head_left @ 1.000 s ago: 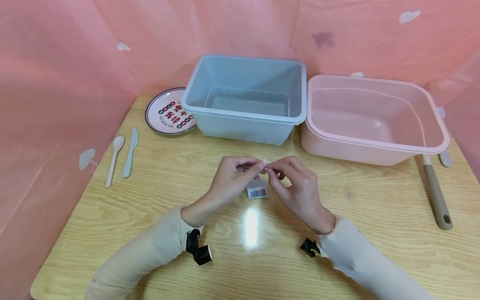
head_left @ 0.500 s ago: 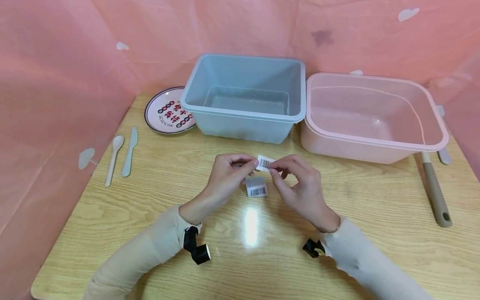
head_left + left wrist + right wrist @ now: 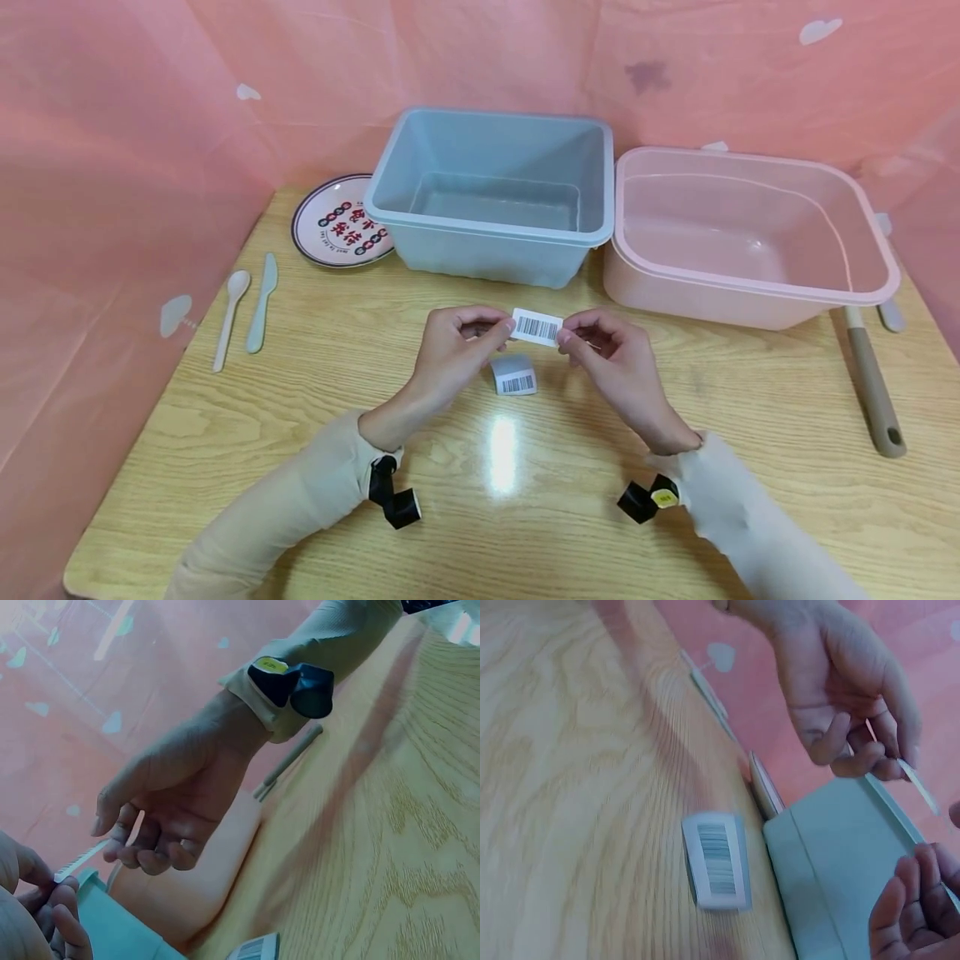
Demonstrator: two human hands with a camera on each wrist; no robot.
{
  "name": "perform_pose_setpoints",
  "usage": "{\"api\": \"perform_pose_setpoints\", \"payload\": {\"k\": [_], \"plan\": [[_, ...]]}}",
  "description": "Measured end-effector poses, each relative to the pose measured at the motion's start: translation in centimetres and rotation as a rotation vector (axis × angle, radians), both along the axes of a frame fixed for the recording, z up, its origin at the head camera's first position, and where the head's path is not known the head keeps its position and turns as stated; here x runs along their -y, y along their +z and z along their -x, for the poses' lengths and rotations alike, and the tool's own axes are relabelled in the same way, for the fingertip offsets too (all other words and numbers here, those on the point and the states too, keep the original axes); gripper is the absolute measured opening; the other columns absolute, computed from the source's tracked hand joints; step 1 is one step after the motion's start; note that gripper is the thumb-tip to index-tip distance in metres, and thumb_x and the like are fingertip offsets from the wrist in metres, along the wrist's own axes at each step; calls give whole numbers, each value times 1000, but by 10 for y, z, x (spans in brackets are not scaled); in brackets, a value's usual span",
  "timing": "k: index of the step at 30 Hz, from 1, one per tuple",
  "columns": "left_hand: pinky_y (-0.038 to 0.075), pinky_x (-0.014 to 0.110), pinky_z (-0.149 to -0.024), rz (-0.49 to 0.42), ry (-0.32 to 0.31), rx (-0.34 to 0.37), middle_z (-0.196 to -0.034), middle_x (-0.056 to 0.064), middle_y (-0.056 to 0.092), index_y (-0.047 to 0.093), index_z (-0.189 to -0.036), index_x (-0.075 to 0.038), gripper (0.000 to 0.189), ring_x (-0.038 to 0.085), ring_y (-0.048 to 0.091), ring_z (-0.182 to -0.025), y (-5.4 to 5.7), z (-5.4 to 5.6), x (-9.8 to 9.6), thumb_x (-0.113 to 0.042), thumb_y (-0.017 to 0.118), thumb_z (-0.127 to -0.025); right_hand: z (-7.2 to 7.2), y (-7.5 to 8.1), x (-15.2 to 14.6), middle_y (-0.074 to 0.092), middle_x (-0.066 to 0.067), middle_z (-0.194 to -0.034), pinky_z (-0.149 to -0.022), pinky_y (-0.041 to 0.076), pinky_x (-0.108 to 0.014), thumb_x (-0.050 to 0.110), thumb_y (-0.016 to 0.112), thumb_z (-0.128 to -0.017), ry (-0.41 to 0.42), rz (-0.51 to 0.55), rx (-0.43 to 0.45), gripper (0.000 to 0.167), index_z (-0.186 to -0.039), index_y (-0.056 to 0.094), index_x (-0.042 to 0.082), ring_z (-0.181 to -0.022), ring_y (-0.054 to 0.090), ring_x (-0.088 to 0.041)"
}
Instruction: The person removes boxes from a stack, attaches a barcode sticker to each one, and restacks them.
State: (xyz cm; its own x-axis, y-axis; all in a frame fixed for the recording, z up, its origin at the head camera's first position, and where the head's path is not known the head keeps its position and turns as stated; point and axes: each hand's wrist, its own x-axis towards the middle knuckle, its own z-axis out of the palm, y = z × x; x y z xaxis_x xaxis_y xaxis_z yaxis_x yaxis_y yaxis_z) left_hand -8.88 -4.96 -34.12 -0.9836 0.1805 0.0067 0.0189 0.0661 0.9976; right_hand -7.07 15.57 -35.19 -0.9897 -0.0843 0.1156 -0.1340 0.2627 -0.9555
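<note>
A small white barcode label (image 3: 537, 327) is stretched between both hands above the table in the head view. My left hand (image 3: 455, 350) pinches its left end between thumb and fingertips. My right hand (image 3: 617, 360) has its thumb over the label's right corner, fingers curled behind. In the left wrist view the label (image 3: 81, 859) appears nearly edge-on, its far end at the right hand's (image 3: 176, 795) fingertips. Just below the hands lies a small roll of barcode labels (image 3: 514, 375), also seen in the right wrist view as a label roll (image 3: 717, 860) with its printed side showing.
A grey-blue bin (image 3: 491, 250) stands behind the hands, with a pink basin (image 3: 720, 296) to its right. A printed plate (image 3: 337, 242) is partly under the bin's left side. A spoon (image 3: 228, 321) and knife (image 3: 261, 308) lie left; a brown-handled utensil (image 3: 873, 392) lies right.
The label, earlier mostly hidden at the fingertips, has come into view and now faces up flat. My right hand has shifted right, away from the left; the label roll stays put.
</note>
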Motion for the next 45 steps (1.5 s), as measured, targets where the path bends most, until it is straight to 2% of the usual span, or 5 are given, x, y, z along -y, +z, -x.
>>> {"api": "perform_pose_setpoints", "payload": {"k": [6, 16, 26, 34, 45], "plan": [[55, 19, -66, 77, 3, -74, -93, 16, 73, 73, -96, 3, 13, 8, 63, -74, -3, -1, 3, -7, 67, -89, 1, -2, 5, 64, 3, -80, -59, 54, -23, 8, 65, -92, 12, -15, -10, 12, -94, 64, -4, -66, 58, -8], [51, 22, -57, 180, 7, -227, -86, 8, 75, 77, -90, -5, 10, 9, 64, -73, -11, 5, 15, -13, 74, -85, 7, -4, 11, 65, -5, -80, -58, 49, -15, 3, 70, -86, 19, -136, -169, 5, -87, 67, -1, -65, 56, -6], [54, 25, -59, 321, 95, -383, -79, 7, 75, 77, -87, -5, 11, 13, 66, -69, -22, 33, 31, -15, 76, -84, 41, -5, 30, 71, -5, -77, -58, 51, -17, 12, 74, -85, 27, -273, -287, 7, -85, 71, 6, -63, 59, -6], [51, 22, -61, 390, 183, -425, -78, 9, 74, 77, -88, -3, 12, 17, 66, -69, -30, 60, 39, -15, 75, -84, 68, -14, 50, 74, -9, -80, -62, 52, -18, 15, 73, -86, -31, -305, -308, 11, -86, 73, 4, -69, 67, -16], [56, 37, -65, 376, 246, -522, -78, 13, 74, 76, -86, -1, 10, 22, 68, -68, -38, 82, 32, -11, 74, -84, 86, -19, 62, 75, -10, -79, -54, 45, -8, 16, 71, -88, -112, -308, -296, 13, -91, 74, 4, -63, 71, -18]]}}
